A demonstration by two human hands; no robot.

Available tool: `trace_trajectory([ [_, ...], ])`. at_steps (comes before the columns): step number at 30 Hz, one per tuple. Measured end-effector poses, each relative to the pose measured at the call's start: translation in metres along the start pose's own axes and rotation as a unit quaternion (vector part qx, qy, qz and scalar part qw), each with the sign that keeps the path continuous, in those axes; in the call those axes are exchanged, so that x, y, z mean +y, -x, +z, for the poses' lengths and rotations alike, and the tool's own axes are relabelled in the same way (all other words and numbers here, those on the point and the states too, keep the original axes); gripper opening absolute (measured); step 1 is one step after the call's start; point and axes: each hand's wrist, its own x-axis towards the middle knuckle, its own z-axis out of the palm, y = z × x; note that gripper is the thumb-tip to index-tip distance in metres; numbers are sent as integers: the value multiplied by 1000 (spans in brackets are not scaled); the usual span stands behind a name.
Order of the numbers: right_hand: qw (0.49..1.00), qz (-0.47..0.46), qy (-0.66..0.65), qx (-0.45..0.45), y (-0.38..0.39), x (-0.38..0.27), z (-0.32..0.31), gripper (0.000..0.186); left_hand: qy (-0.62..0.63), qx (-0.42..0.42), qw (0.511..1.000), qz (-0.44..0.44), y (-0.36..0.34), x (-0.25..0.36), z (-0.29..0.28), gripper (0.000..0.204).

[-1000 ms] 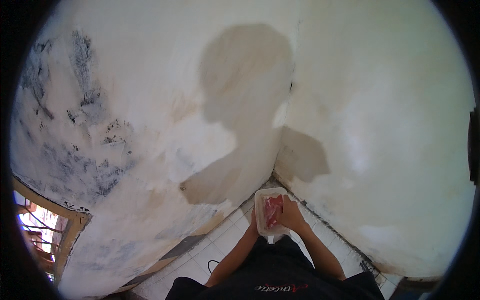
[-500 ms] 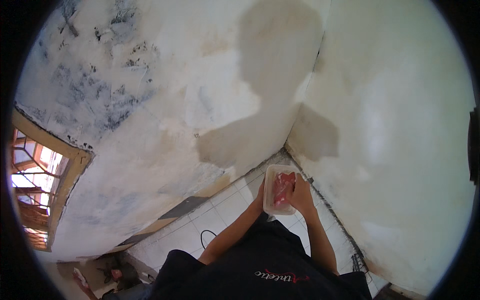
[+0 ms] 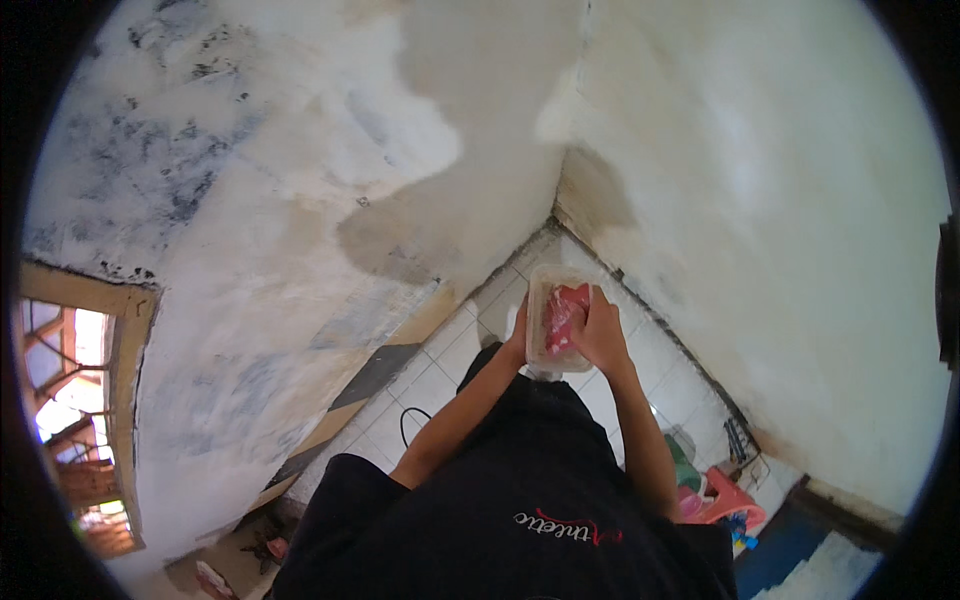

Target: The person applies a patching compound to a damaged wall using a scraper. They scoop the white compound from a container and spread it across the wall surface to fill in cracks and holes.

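Between my hands, in front of my body, is a clear rectangular plastic tub (image 3: pixel 537 345). My left hand (image 3: pixel 519 328) is closed around its left side, with the fingers partly hidden beneath. Over the tub's right rim reaches my right hand (image 3: pixel 602 334), gripping a flat red putty spreader (image 3: pixel 566 316) smeared with white. The spreader lies within the tub's opening, and my right fingers cover part of it. White residue coats the tub's inside.
Two patchy walls, the left wall (image 3: pixel 270 250) and the right wall (image 3: pixel 740 240), meet ahead above white floor tiles (image 3: pixel 425 390). A barred window (image 3: pixel 75 400) is at left. At lower right sit a pink-red plastic item (image 3: pixel 728 498) and a green one (image 3: pixel 684 465).
The view has tipped downward, so the tub and both hands appear higher, and the items at lower right have come into sight. Both hands keep their holds.
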Motion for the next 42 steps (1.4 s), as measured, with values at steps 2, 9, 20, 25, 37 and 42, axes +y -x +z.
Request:
trace_trajectory([
  [2, 1000, 8, 18, -14, -3, 5, 2, 18, 21, -65, 998, -7, -2, 1, -14, 56],
  [9, 995, 97, -9, 19, -14, -60, -13, 18, 48, -89, 993, -63, -2, 45, 1, 65],
  [20, 991, 111, 56, 40, -44, -108, 38, 24, 101, -202, 968, -105, -5, 93, 16, 67],
  [25, 987, 142, 62, 38, -49, -111, 56, 21, 188, -315, 920, -138, -4, 102, -2, 75],
  [37, 990, 98, 87, 43, -66, -137, 49, 25, 99, -248, 960, -89, -7, 118, 24, 73],
  [42, 996, 25, 84, 10, -63, -151, 44, 29, 185, -225, 953, -83, -14, 111, 12, 74],
])
